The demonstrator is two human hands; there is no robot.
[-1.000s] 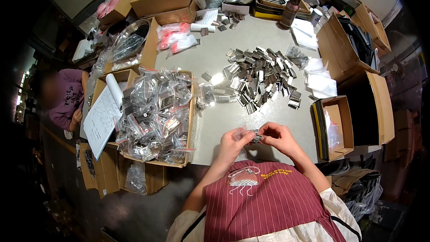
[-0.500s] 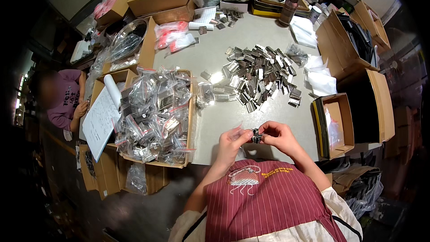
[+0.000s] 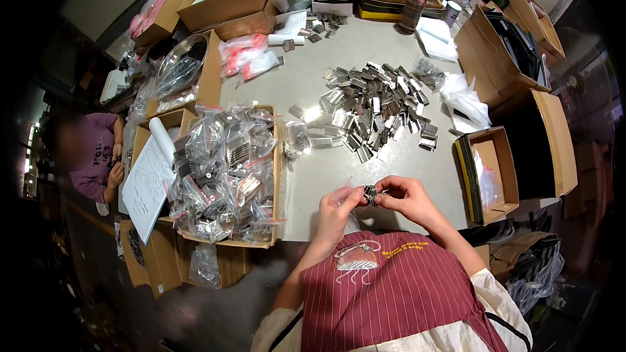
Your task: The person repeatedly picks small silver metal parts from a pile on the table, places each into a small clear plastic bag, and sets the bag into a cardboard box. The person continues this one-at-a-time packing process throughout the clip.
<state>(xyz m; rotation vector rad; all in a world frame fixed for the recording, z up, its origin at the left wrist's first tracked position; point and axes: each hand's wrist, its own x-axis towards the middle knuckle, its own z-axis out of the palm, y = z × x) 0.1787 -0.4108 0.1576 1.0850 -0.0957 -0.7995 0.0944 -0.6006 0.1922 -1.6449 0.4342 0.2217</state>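
Bagged metal parts crowd the carton (image 3: 278, 182); many more lie loose.
Clear bags (image 3: 242, 186) with parts inside heap up to the carton's rim, a good number seemingly done. Right of the carton and farther up the table (image 3: 313, 205), a large pile of loose parts (image 3: 381, 107) sits unbagged, so plenty appears left. Right of the carton's near end, the left hand (image 3: 336, 216) and right hand (image 3: 409, 199) pinch a small bundle of parts (image 3: 370, 193) between thumbs and fingers. The left also grasps a plastic bag (image 3: 342, 191); whether it holds anything, I cannot tell. The bundle itself shows outside the bag.
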